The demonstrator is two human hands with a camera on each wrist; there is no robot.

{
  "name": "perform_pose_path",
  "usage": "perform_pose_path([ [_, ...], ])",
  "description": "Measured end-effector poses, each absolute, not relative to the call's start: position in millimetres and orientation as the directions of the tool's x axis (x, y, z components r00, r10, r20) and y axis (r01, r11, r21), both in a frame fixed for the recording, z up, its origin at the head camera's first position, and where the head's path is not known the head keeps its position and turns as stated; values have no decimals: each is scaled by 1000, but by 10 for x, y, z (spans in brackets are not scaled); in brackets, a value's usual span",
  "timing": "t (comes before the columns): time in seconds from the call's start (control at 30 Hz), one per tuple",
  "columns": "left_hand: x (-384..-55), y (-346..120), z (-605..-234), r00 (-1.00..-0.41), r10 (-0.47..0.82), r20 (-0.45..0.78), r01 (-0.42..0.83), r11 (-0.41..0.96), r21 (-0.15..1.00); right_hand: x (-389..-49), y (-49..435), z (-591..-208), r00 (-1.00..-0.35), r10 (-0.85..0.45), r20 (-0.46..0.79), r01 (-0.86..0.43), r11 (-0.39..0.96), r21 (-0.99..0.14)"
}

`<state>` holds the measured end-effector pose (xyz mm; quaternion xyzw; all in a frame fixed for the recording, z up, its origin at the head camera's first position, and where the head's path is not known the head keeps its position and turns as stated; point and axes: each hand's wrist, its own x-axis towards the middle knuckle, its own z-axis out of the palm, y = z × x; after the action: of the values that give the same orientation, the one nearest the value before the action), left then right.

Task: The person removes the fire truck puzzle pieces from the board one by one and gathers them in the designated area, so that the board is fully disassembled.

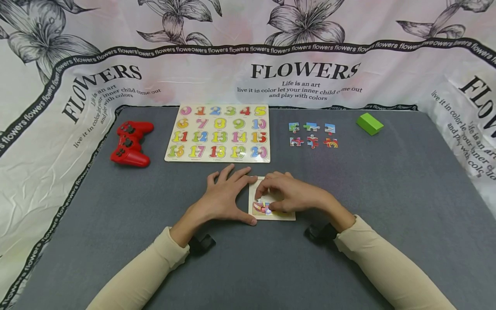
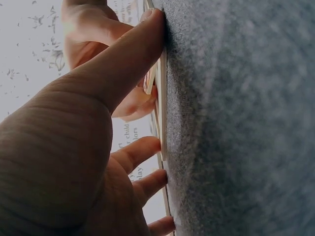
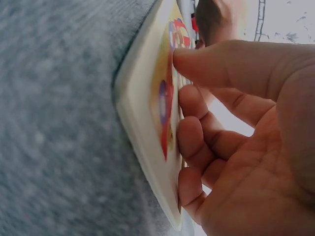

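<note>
A small wooden puzzle tray lies on the grey table between both hands, with colourful pieces in its lower left part. My left hand is spread along the tray's left side, thumb at the lower corner and index fingertip at the top edge. Above the tray, my right hand bends over with thumb and fingers around a puzzle piece. That puzzle piece shows tilted up from the tray in the left wrist view. In the right wrist view, the thumb tip sits on the red and purple picture.
Behind the hands lies a wooden number board. A red game controller is at the left. Several loose jigsaw pieces lie in two rows at the back right, and a green block lies farther right. A flower-printed cloth borders the table.
</note>
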<state>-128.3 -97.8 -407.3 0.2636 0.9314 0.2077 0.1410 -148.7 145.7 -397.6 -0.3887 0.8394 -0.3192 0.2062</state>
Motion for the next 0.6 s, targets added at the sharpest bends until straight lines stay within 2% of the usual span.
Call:
perform_pose_path([
  [0.2,-1290,-984,-4083,-823,546,-154,430,778,457,-1525,1475,-3987,-592,-801,-93,-492,450,-745],
  [0.37,-1289,-978,-4098,-827,542,-148,430,781,453,-1526,1448,-4025,-573,-815,-82,-414,375,-829],
  [0.6,-1282,-977,-4087,-828,543,-143,431,777,459,-1501,1399,-4033,-598,-796,-96,-307,339,-889],
])
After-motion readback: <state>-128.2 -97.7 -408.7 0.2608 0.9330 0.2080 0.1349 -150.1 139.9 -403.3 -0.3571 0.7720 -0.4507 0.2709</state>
